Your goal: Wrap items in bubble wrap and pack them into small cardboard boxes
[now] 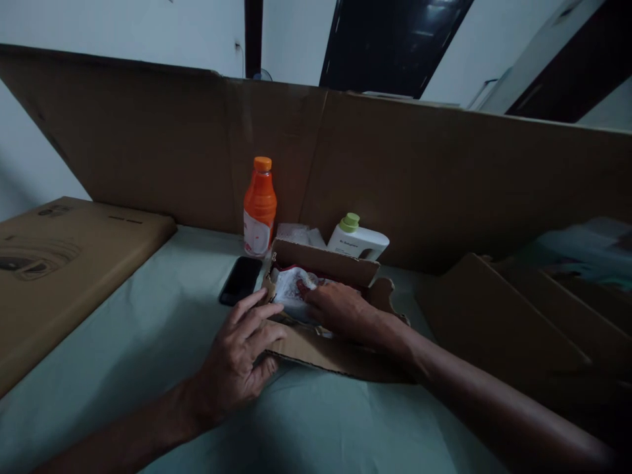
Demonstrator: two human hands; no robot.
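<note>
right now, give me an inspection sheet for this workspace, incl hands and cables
Surface: pale green cloth, lightly creased.
Job's things: open cardboard box with a white and red item inside, details too dim to read.
Clutter: black phone left of the box; orange bottle and white green-capped bottle behind.
Hands: left hand at the box's left edge, fingers spread; right hand reaching into it, grip unclear.
Cables: thin cord on the far wall.
Surroundings: tall cardboard panel behind; flat carton at left.

Matt cardboard forms the open box (320, 347). The orange-capped bottle (260, 201) is smooth plastic, the smartphone (240, 281) glossy, the cloth (365, 428) matt.
</note>
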